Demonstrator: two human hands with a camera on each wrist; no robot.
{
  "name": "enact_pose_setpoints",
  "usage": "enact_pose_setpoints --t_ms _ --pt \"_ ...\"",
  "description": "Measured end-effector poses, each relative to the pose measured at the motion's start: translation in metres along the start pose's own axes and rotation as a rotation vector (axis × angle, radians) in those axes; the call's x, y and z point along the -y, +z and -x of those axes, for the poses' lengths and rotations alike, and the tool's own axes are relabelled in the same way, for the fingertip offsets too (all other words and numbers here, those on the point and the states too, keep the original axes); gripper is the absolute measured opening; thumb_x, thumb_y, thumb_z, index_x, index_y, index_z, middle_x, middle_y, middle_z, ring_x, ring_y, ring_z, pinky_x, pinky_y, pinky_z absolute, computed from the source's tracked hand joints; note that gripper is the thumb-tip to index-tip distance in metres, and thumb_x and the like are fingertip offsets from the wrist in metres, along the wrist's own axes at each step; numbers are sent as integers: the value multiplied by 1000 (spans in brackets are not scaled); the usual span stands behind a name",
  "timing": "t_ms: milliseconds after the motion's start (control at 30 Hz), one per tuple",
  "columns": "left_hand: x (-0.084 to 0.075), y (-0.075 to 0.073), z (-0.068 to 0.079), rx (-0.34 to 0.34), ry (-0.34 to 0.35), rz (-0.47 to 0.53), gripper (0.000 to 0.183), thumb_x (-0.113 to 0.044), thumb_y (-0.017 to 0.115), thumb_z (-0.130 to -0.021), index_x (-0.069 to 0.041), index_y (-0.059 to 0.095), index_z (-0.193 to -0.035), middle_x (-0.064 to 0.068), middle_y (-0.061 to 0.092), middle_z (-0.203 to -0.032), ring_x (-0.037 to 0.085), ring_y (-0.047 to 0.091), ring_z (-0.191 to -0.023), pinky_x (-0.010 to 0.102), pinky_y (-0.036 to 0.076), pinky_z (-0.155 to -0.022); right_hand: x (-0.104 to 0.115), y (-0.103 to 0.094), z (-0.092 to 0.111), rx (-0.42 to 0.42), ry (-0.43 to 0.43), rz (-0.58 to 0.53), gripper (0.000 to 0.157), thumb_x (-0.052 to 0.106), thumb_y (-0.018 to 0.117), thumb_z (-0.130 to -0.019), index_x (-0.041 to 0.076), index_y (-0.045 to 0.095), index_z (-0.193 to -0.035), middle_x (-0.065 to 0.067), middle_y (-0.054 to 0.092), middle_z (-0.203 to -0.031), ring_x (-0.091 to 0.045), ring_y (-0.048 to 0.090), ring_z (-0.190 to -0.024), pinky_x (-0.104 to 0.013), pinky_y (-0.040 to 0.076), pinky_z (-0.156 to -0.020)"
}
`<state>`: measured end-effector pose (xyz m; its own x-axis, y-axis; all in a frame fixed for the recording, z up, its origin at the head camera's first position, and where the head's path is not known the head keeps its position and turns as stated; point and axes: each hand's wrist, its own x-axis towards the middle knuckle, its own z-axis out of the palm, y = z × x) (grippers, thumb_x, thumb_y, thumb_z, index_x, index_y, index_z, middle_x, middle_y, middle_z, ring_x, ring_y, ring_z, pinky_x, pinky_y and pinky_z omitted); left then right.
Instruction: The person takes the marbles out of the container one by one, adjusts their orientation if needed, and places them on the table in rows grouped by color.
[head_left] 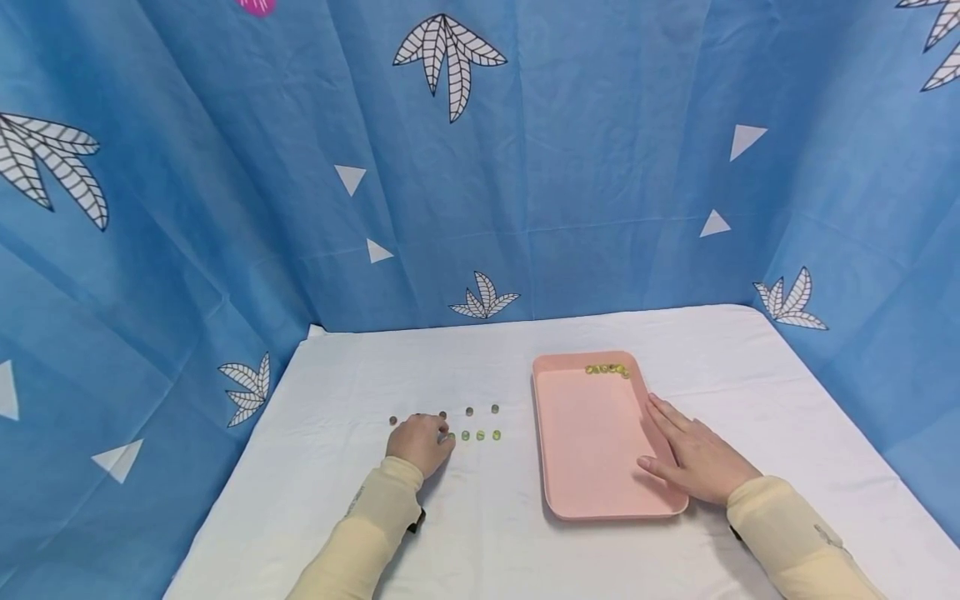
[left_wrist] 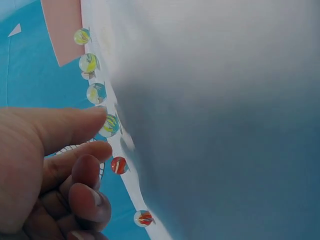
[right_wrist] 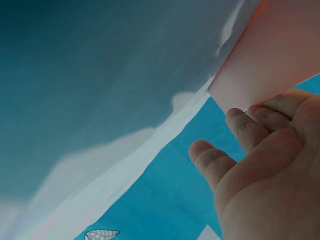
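My left hand (head_left: 420, 443) is low over two rows of glass marbles. In the left wrist view its thumb and forefinger stand apart beside a yellow-green marble (left_wrist: 110, 126), which still lies in line with the others; the other fingers are bent. More yellow-green marbles (head_left: 481, 435) sit to its right. The back row holds darker marbles (head_left: 469, 412); a red-streaked marble (left_wrist: 119, 165) shows close below the fingertips. My right hand (head_left: 697, 454) rests with extended fingers along the right rim of a pink tray (head_left: 588, 467), thumb over its inside.
Several yellow-green marbles (head_left: 607, 368) lie together at the tray's back right corner. A white cloth (head_left: 495, 550) covers the table. Blue patterned curtains (head_left: 600, 167) stand behind it and at both sides.
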<state>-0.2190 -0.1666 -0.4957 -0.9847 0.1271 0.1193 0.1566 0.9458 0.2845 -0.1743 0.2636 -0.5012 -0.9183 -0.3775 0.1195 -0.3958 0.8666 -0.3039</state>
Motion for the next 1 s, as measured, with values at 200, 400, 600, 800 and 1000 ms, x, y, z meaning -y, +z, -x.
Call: enact_pose_setpoints --t_ms 200,400,600,800,1000 --pt "-12 -12 -3 1 15 17 23 -23 79 -79 -9 75 -96 2 69 -76 5 48 -50 25 44 -51 -1 0 -1 -7 -14 6 89 61 58 -87 -2 35 -146 -16 28 -154 -40 35 -134 -61 30 -102" --pt "-35 -29 -10 -8 65 9 22 -27 78 -81 -11 75 -96 -6 61 -64 4 49 -52 23 42 -48 -1 0 -2 13 -10 1 90 62 57 -88 -1 33 -147 -16 26 -155 -41 34 -135 -62 29 -103" --pt "-59 -39 -20 -26 124 -4 22 -29 76 -83 -12 76 -97 -5 64 -69 4 52 -55 24 44 -52 -1 0 -2 22 -5 -2 89 61 57 -88 -1 33 -147 -16 26 -155 -40 33 -136 -61 29 -103" --pt "-88 -44 -31 -23 169 8 24 -31 75 -84 -13 75 -100 -6 62 -65 3 52 -55 24 45 -54 -2 -1 -2 19 -4 0 88 61 56 -88 -1 35 -147 -17 26 -155 -41 33 -135 -61 29 -104" --pt "-115 -40 -40 -6 205 34 25 -31 73 -86 -13 75 -103 -8 62 -65 2 51 -54 20 45 -54 -3 2 -2 14 -8 0 87 61 55 -89 -1 35 -146 -16 26 -155 -40 33 -136 -61 29 -104"
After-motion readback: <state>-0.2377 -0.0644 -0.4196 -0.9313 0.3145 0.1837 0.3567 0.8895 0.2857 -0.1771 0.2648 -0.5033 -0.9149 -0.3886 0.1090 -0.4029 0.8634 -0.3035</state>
